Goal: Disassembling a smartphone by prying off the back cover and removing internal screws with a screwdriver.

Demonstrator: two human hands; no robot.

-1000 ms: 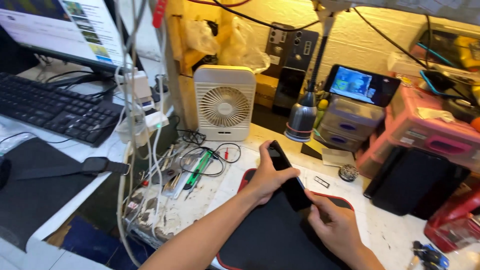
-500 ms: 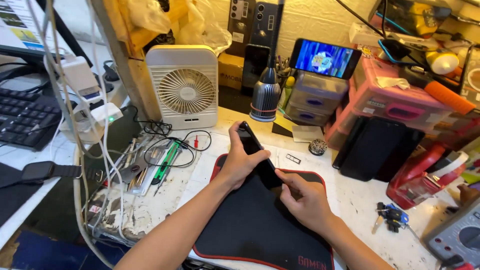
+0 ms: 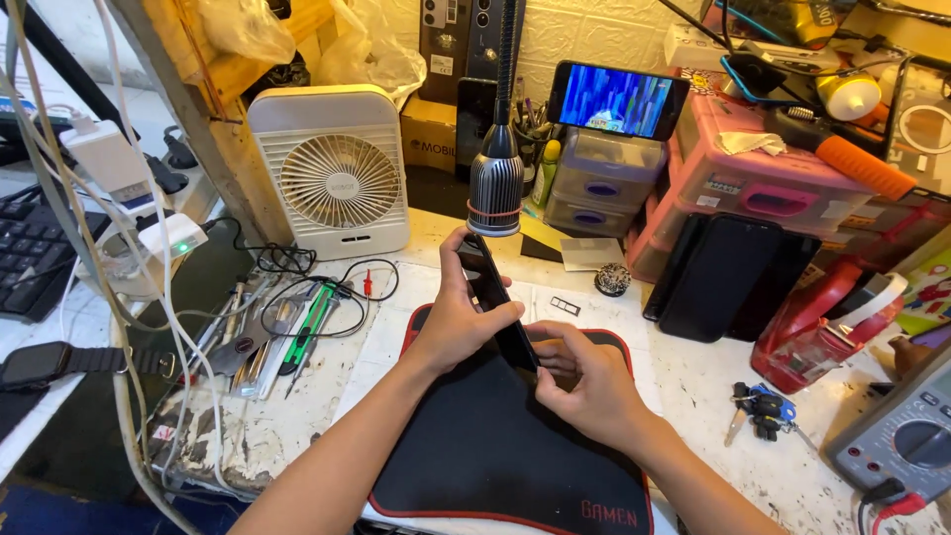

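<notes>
Holding a dark phone edge-up over the black mat, mid-inspection.
We find our left hand grasping the phone's middle and our right hand pinching its lower end. We judge the lower edge is being worked; the next move calls for a steady left grip and fine fingertip control.

Phone: black. Mat: black, red edging. Fan: white. Drawer unit: pink. Screwdriver handle: apparently green.
</notes>
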